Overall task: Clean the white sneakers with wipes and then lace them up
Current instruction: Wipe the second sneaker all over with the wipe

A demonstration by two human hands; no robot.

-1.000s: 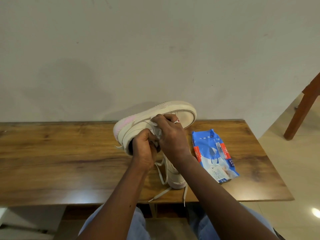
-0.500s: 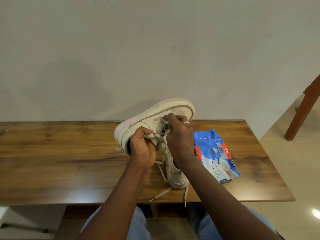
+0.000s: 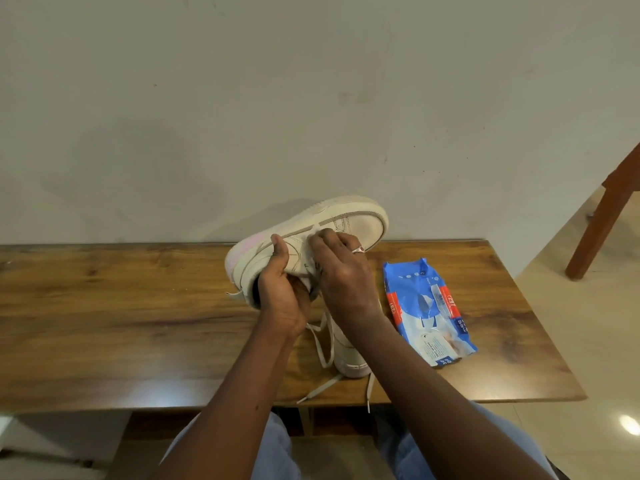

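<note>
One sneaker (image 3: 360, 223) in left hand (image 3: 280, 296) grip, lace (image 3: 314, 233) in right hand (image 3: 344, 271) pinch; second sneaker (image 3: 349, 362) below, wipes pack (image 3: 429, 306) beside.

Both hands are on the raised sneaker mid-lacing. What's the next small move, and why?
Probably pull the lace clear through its eyelet with the right hand. Its fingers pinch a short end at the side of the raised sneaker, and the left hand grips the collar. The fingers hide which eyelet it is. The other sneaker lies below with its laces loose, so it can wait.
</note>
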